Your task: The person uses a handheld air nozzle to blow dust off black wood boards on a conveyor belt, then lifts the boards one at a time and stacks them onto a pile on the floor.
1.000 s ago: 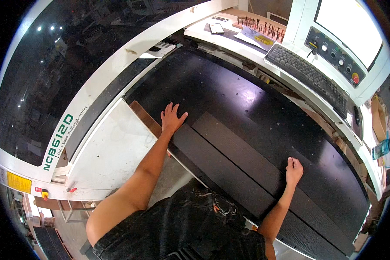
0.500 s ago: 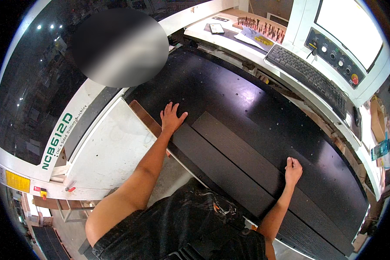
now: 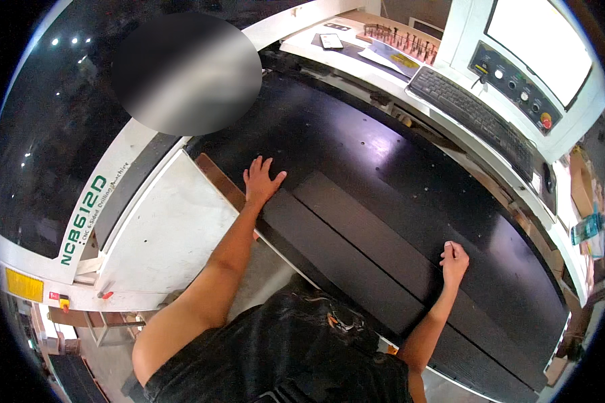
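Two long dark boards lie side by side on a black machine table [image 3: 323,134], with a thin dark line between them. My left hand [image 3: 262,180] rests with fingers spread at the far-left end of the near board [image 3: 336,255]. It touches the table surface there and holds nothing. Over the far board [image 3: 376,232], towards its right part, my right hand [image 3: 454,260] has its fingers curled in. Nothing shows in those fingers, and whether the hand touches the board cannot be made out.
A white machine housing [image 3: 114,195] with a dark window stands at the left. Behind the table, a white ledge carries a keyboard [image 3: 474,117], a mouse [image 3: 550,180], a phone [image 3: 331,41] and a rack of small bits [image 3: 403,41]. A control panel [image 3: 514,87] sits below a bright screen [image 3: 541,43].
The whole view has shifted slightly, so things appear a little further left. Both hands keep nearly the same places and poses, and the boards show no clear movement on the table.
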{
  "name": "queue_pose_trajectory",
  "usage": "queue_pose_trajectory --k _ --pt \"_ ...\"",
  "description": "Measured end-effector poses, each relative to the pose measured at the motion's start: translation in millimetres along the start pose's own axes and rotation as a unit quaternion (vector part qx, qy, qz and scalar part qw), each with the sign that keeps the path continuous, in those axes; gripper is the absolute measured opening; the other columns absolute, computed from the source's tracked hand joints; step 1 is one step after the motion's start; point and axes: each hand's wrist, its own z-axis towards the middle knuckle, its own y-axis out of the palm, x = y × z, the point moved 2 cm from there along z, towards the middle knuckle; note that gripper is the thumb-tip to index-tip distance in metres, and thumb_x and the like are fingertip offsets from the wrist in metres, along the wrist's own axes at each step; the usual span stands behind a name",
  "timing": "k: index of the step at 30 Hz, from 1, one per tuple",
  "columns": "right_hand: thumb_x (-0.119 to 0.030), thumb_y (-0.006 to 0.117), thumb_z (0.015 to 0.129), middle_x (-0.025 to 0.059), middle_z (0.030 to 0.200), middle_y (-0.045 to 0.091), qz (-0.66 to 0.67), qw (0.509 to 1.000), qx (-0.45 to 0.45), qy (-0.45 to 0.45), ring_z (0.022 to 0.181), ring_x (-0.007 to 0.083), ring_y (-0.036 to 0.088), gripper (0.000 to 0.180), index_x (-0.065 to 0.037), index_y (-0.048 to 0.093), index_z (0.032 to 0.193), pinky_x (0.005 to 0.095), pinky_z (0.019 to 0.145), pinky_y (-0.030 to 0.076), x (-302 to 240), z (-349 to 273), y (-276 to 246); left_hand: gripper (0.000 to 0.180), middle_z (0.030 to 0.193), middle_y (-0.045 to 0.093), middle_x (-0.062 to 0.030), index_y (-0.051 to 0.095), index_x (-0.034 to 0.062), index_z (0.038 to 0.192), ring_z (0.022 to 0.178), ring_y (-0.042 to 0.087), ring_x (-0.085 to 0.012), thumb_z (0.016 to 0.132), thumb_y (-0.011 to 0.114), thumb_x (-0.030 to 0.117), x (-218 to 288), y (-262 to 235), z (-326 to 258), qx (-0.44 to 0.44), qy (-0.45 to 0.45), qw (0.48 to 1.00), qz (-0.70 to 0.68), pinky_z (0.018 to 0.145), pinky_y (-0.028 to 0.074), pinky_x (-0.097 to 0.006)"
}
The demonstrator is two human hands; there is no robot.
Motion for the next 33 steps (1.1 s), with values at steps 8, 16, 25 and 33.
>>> queue_pose_trajectory --k 8,16,25,33 --pt "-0.024 0.069 0.104 0.0052 0.089 0.075 0.028 0.929 0.368 -0.011 0.075 0.0122 0.066 0.027 -0.004 0.079 0.119 0.0286 0.067 0.054 43.6 -101.3 -220.5 0.074 0.16 0.05 -0.0217 0.062 0.0105 0.147 0.149 0.046 -0.0399 0.097 0.067 0.064 -6.7 8.5 9.7 0.042 0.09 0.995 -0.001 0.115 0.037 -0.064" --pt "-0.015 0.064 0.086 0.0254 0.123 0.075 -0.32 0.691 0.543 0.354 0.11 0.0424 0.073 0.047 0.001 0.073 0.13 0.0512 0.097 0.057 307.6 -349.3 -237.8 0.074 0.158 0.054 -0.0205 0.063 0.0145 0.148 0.141 0.055 -0.0397 0.099 0.061 0.07 -17.1 30.3 12.5 0.073 0.12 0.989 0.046 0.111 0.046 -0.058" --pt "-0.036 0.06 0.105 0.0055 0.113 0.07 0.175 0.844 0.064 0.504 0.09 0.0227 0.066 0.041 -0.022 0.055 0.144 0.0381 0.066 0.054 392.1 -371.6 11.7 0.076 0.16 0.052 -0.0218 0.061 0.0162 0.151 0.145 0.052 -0.0398 0.098 0.061 0.071 -5.9 30.9 27.0 0.085 0.121 0.988 0.041 0.114 0.041 -0.061" --pt "-0.029 0.065 0.102 0.0111 0.125 0.07 0.01 0.855 -0.094 0.51 0.107 0.0288 0.07 0.041 -0.012 0.059 0.139 0.0486 0.078 0.061 358.6 -378.5 -6.9 0.076 0.158 0.053 -0.0223 0.062 0.013 0.149 0.147 0.049 -0.0391 0.097 0.064 0.068 -9.5 14.6 4.3 0.079 0.103 0.992 0.007 0.118 0.036 -0.063"
